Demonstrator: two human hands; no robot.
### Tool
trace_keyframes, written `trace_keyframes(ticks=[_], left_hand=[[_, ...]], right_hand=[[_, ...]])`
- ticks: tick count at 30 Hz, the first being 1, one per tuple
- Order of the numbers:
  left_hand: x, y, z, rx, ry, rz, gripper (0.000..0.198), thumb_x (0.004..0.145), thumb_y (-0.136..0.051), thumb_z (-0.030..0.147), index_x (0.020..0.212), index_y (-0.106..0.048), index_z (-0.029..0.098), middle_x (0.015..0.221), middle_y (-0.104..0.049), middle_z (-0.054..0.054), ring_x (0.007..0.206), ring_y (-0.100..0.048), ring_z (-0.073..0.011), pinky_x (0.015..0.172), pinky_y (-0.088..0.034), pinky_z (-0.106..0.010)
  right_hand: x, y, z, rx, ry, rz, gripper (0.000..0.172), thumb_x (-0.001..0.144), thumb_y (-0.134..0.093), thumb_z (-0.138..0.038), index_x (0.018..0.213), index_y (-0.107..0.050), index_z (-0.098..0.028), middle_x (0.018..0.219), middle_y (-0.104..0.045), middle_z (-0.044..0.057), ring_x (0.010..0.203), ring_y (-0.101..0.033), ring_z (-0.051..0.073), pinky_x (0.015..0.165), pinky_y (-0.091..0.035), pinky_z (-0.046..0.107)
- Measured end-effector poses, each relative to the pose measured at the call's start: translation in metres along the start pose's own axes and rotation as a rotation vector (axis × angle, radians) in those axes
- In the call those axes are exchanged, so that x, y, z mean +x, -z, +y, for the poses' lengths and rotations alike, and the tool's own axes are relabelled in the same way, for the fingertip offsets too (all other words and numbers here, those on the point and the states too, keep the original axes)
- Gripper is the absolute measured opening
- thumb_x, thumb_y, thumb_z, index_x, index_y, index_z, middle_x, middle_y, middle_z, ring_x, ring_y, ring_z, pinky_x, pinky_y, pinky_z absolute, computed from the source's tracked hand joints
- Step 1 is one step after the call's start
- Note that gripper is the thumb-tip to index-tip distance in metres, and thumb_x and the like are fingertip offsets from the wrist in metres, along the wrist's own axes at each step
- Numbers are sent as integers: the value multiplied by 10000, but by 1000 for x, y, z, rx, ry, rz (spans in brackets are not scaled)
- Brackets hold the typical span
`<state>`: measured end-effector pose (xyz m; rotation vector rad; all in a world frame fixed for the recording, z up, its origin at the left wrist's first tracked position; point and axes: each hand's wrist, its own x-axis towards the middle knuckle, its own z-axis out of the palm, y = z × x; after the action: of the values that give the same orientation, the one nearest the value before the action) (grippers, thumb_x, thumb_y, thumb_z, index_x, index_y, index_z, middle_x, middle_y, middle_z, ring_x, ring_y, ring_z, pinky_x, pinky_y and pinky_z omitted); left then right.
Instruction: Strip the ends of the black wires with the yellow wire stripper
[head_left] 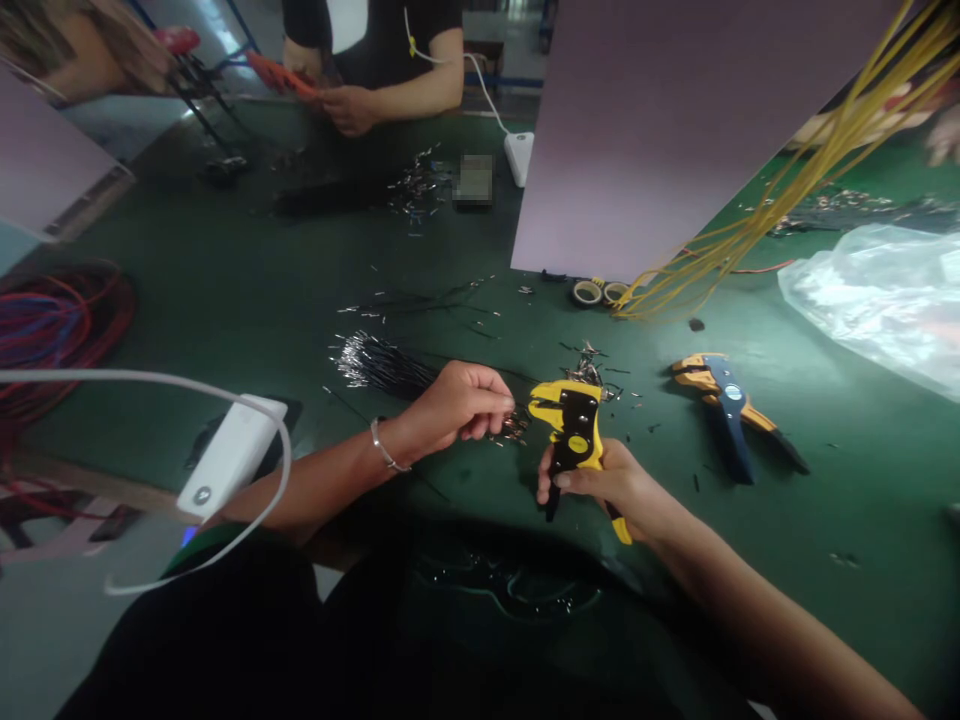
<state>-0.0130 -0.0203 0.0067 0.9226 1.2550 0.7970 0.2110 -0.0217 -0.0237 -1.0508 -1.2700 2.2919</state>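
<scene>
Right hand [600, 482] is closing around a yellow wire stripper [574, 432]; left hand [457, 405] is pinching short black wires [514, 428] in a narrow grip just beside it.

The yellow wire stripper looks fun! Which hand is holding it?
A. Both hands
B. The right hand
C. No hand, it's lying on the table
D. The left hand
B. The right hand is wrapped around the handles of the yellow wire stripper, while the left hand pinches thin wires.

A wiring workshop, with wire strippers [574, 430] and cables [780, 200] on a green workbench [225, 300].
</scene>
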Motion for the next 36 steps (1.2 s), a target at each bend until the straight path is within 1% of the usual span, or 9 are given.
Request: trace_keyframes(ticks=[4, 7, 12, 19, 23, 27, 31, 36], left_hand=[[1, 0, 1, -49, 61, -36, 71, 698, -623, 142, 631, -600, 134, 449, -564, 20, 312, -397, -23, 316, -241, -155], [2, 1, 0, -76, 89, -62, 65, 700, -620, 142, 637, -603, 137, 447, -557, 20, 317, -390, -26, 321, -229, -159], [2, 1, -1, -117, 104, -94, 68, 701, -622, 145, 635, -607, 142, 449, -550, 18, 318, -376, -29, 323, -205, -172], [3, 4, 1, -144, 97, -92, 78, 683, -604, 118, 610, -595, 141, 436, -525, 21, 315, -356, -25, 321, -185, -173], [3, 4, 0, -151, 127, -132, 61, 684, -603, 125, 624, -595, 126, 437, -521, 22, 316, -356, -25, 318, -188, -165], [4, 3, -1, -167, 144, -166, 54, 679, -602, 107, 627, -596, 120, 425, -511, 24, 310, -350, -26, 314, -183, -165], [5, 4, -1, -210, 185, -229, 45, 676, -607, 96, 641, -605, 123, 420, -512, 21, 298, -341, -29, 310, -182, -170], [5, 5, 0, -270, 236, -291, 50, 675, -607, 79, 654, -615, 124, 411, -488, 27, 296, -309, -23, 314, -174, -168]], right_hand=[[0, 0, 1, 11, 2, -9, 179, 675, -705, -223, 832, -662, -150, 717, -710, 39, 667, -670, 200, 678, -515, 348], [-2, -2, -1, 19, 19, 0, 165, 682, -692, -206, 834, -664, -145, 726, -707, 40, 676, -668, 199, 697, -506, 348], [-4, -4, -5, -1, 24, -49, 183, 700, -683, -226, 863, -663, -145, 754, -708, 52, 719, -662, 215, 722, -502, 364], [-5, 0, -5, -14, 34, -77, 175, 730, -669, -222, 883, -664, -136, 762, -709, 61, 735, -657, 219, 741, -498, 371], [-4, 1, -3, -17, 48, -100, 184, 730, -670, -200, 899, -673, -126, 770, -716, 70, 723, -651, 214, 721, -492, 360], [-5, 0, 0, -69, 55, -134, 155, 757, -658, -186, 902, -673, -131, 765, -711, 64, 732, -641, 205, 729, -472, 344], [-6, 0, 2, -131, 45, -120, 133, 768, -664, -209, 880, -657, -138, 756, -706, 62, 720, -631, 200, 711, -467, 340], [-7, -1, -1, -207, 27, -69, 128, 754, -674, -241, 831, -633, -148, 672, -690, 39, 661, -615, 181, 666, -457, 315]])
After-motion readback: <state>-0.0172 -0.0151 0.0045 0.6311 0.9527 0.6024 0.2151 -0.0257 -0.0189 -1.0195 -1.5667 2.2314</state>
